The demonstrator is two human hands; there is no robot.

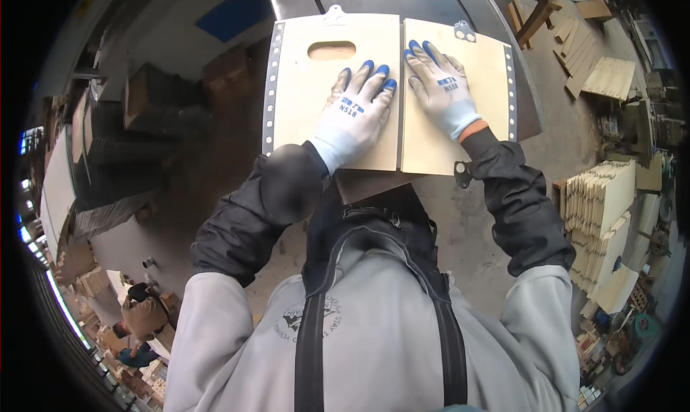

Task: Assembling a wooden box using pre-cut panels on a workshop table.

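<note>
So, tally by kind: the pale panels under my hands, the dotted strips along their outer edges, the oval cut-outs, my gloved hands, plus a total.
Pale panels: 2
Dotted edge strips: 2
Oval cut-out: 1
Gloved hands: 2
Total: 7

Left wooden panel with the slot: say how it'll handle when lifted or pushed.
The panel lies flat and unbent under the left hand, so it's probably stiff and unlikely to roll. The dark strip may make its left edge heavier.
</note>
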